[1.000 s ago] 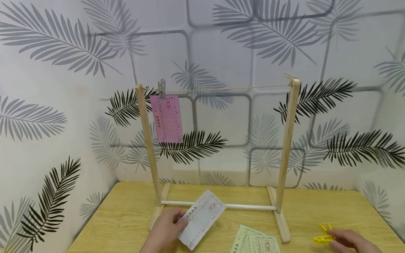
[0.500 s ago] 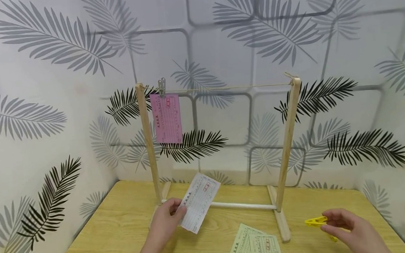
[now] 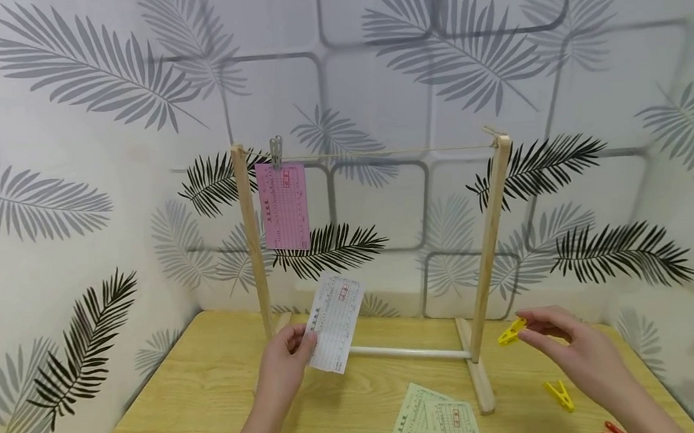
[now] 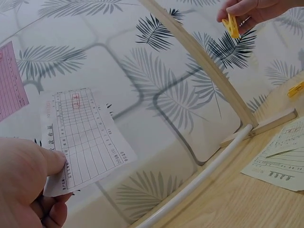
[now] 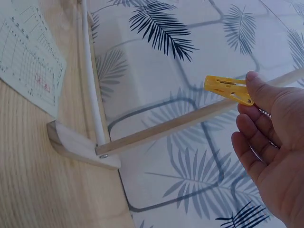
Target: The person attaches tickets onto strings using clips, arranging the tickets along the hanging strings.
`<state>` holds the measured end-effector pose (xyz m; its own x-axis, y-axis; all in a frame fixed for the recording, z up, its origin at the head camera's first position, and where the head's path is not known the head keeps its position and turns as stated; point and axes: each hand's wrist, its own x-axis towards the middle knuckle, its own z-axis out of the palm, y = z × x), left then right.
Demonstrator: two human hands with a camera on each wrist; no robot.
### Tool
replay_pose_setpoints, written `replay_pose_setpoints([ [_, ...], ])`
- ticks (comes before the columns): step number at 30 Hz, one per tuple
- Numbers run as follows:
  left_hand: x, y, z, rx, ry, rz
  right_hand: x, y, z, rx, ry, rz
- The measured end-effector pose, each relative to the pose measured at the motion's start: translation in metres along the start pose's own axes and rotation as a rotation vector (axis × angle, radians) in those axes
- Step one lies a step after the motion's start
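Raised since the earlier frame: left hand (image 3: 282, 361) and right hand (image 3: 571, 347). Near, green slips (image 3: 452, 432) on the table (image 3: 184, 399); above it, the left pinches a white slip (image 3: 337, 322), the right a yellow clip (image 3: 509, 333); far left, a hanging pink slip (image 3: 285, 211).

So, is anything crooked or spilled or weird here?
Nothing looks spilled or broken. The green slips on the table look a bit messy, because they overlap at different angles. The white slip leans too, but it's held up in the left hand, so that isn't odd.
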<state>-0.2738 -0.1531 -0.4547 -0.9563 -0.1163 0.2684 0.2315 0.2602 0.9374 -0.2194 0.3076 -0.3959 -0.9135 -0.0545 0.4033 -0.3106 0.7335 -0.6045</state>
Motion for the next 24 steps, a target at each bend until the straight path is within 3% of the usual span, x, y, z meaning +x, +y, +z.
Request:
replay_pose_setpoints([
  [3, 0.004, 0.002, 0.003, -0.031, 0.019, 0.014, 0.008, -0.013, 0.002, 0.019, 0.023, -0.059],
  [10, 0.009, 0.014, 0.006, -0.033, 0.072, 0.039, 0.026, -0.044, 0.005, 0.066, 0.028, -0.07],
  [16, 0.011, 0.026, 0.009, -0.059, 0.102, 0.057, 0.044, -0.074, 0.004, 0.087, 0.052, -0.162],
  [24, 0.016, 0.036, 0.015, -0.124, 0.132, 0.128, 0.079, -0.116, -0.003, 0.104, 0.069, -0.25],
])
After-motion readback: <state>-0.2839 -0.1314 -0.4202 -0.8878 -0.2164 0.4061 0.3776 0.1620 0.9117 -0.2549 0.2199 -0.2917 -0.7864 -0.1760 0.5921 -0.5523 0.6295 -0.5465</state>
